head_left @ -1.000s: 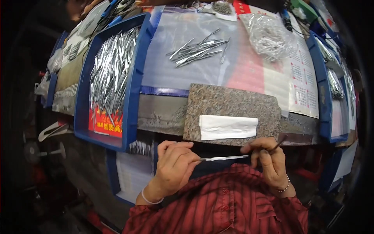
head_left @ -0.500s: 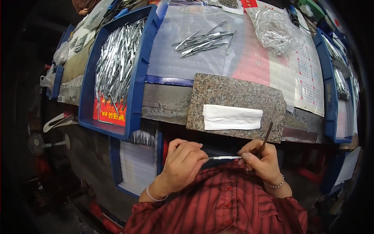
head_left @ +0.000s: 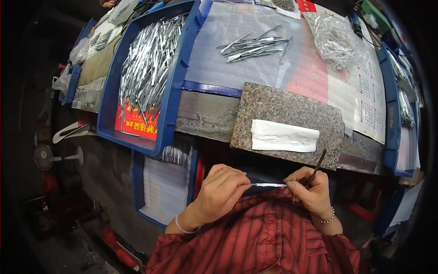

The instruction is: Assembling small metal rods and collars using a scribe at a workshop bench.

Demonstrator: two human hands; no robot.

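Between my two hands a thin silvery metal piece (head_left: 269, 185) is stretched level in front of my red striped shirt. My left hand (head_left: 221, 189) pinches its left end, fingers curled. At its right end, the thumb and forefinger of my right hand (head_left: 310, 189) close on it. A slim dark brown stick (head_left: 319, 165) also rests in my right hand, tilted up past the knuckles; its lower end is hidden in the palm. Just beyond my hands lies a speckled stone slab (head_left: 287, 102) with a folded white cloth or paper (head_left: 285, 136) on it.
A blue tray (head_left: 168, 132) of similar metal pieces stands at the left, another blue tray (head_left: 194, 182) below it. Several loose metal pieces (head_left: 255, 47) lie on the plastic-covered bench. Beyond the slab sits a clear plastic bag (head_left: 337, 43). Another blue bin (head_left: 391, 132) is at the right.
The view has shifted a little, so the bench and trays sit slightly further right. Both hands keep nearly the same hold on the metal piece.
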